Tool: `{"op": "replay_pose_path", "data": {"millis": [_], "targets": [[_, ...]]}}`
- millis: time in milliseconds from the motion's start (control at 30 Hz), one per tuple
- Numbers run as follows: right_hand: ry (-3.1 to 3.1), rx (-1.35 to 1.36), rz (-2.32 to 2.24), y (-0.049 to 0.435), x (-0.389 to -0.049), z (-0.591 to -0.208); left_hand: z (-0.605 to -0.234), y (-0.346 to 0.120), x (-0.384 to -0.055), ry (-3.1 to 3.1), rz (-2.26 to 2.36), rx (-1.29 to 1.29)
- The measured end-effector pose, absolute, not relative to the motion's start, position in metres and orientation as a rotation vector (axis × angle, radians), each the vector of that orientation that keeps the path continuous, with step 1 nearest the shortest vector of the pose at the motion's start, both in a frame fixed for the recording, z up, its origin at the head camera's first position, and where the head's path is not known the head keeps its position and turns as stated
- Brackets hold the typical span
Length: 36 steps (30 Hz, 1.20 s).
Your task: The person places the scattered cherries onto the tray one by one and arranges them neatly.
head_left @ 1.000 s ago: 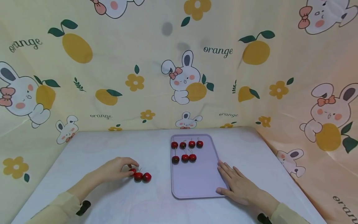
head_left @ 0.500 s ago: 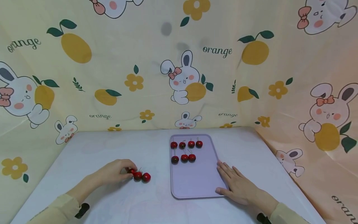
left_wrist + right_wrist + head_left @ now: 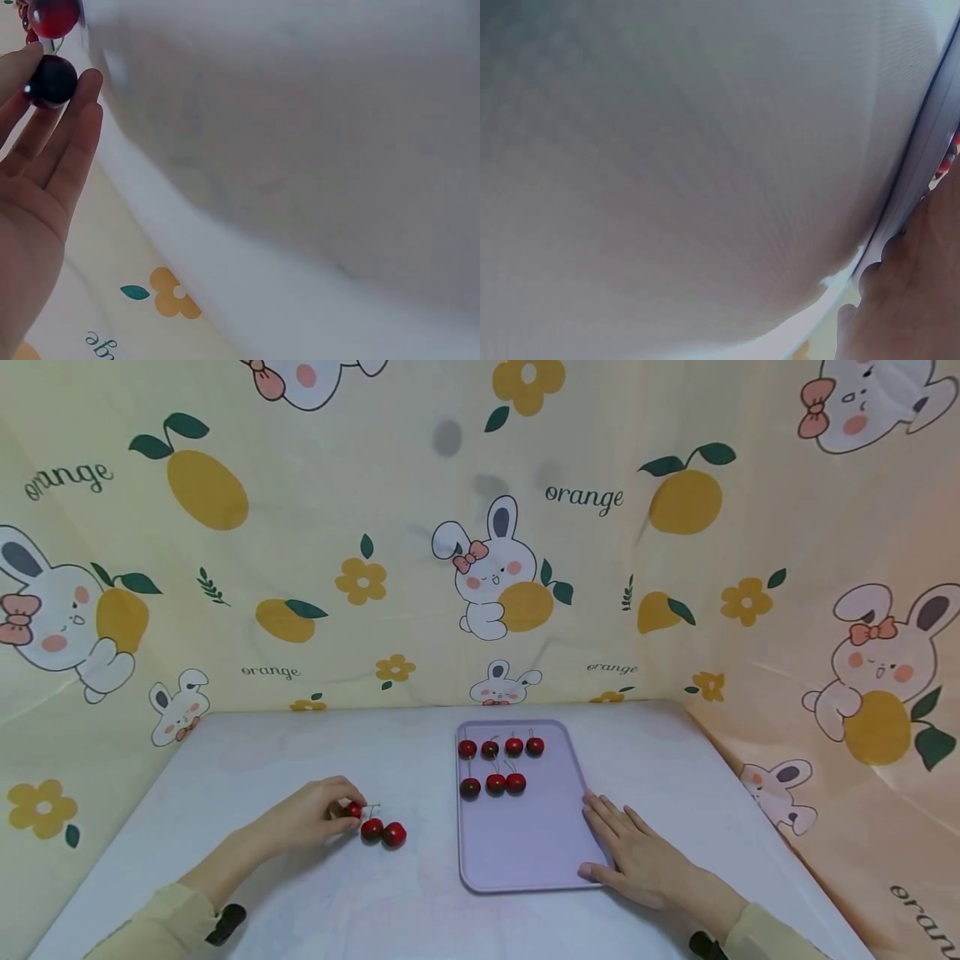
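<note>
The white desk (image 3: 420, 902) bears a lilac tray (image 3: 532, 852) right of centre and two cherries (image 3: 393, 835) left of centre.

The cherries (image 3: 393, 835) are smooth and glossy, with small bright highlights on their skins. The tray (image 3: 536, 847) looks like smooth, matt plastic. The desk (image 3: 405, 910) has a smooth, dull-looking surface, while the printed backdrop (image 3: 375, 485) and the sleeves (image 3: 772, 935) look like matt, lightly creased cloth.

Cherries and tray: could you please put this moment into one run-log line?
left grip: pinches one cherry | right grip: rests on right edge of tray | tray: seven cherries, two rows | table: two cherries
</note>
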State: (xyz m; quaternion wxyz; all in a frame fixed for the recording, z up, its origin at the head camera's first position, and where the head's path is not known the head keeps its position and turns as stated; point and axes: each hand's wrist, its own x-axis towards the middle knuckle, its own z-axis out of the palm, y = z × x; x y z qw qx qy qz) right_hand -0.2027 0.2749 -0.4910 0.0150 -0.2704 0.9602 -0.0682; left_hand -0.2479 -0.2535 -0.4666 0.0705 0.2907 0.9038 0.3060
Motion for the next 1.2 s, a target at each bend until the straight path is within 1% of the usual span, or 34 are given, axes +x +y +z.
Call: {"op": "replay_pose_path", "data": {"millis": [500, 933, 1033, 1200], "targets": [[2.989, -0.835, -0.217, 0.273, -0.202, -0.488, -0.464, -0.233, -0.249, 2.871, 1.128, 0.952], [2.996, -0.828, -0.216, 0.275, -0.203, -0.493, -0.458, -0.194, -0.256, 2.891, 1.282, 0.836], [2.998, -0.831, -0.218, 0.275, -0.203, -0.494, -0.457, -0.184, -0.258, 2.877, 1.315, 0.835], [2.994, -0.823, -0.22, 0.275, -0.204, -0.494, -0.455, -0.168, -0.261, 2.856, 1.363, 0.919]]}}
